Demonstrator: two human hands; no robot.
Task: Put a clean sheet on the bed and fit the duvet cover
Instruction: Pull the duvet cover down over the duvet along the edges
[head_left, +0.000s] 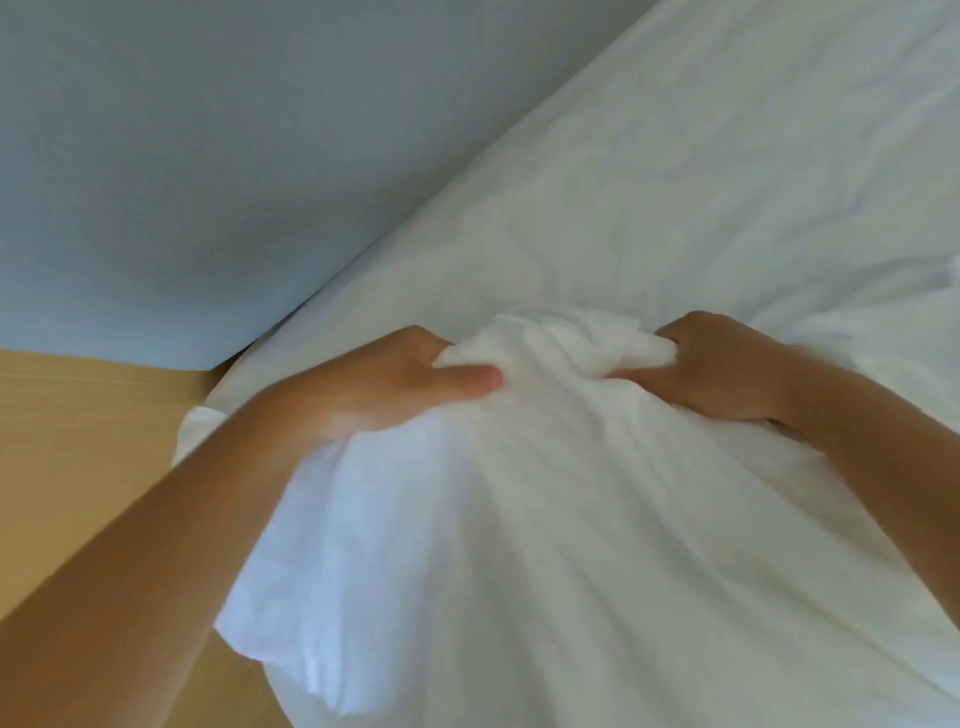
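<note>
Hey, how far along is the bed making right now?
Done, it seems: a wrinkled white sheet already lies spread along the grey-blue wall. In hand: the left hand and right hand both grip a bunched white fabric, possibly the duvet or its cover. Left: spreading it flat; whether the cover is fitted cannot be told.

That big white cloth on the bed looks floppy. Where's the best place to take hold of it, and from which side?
Take the white cloth at its gathered bunch, coming in from both sides, as the left hand and right hand do. The bunched folds give fingers something thick to curl round; the smooth draped part below would likely slip from a grip.
</note>
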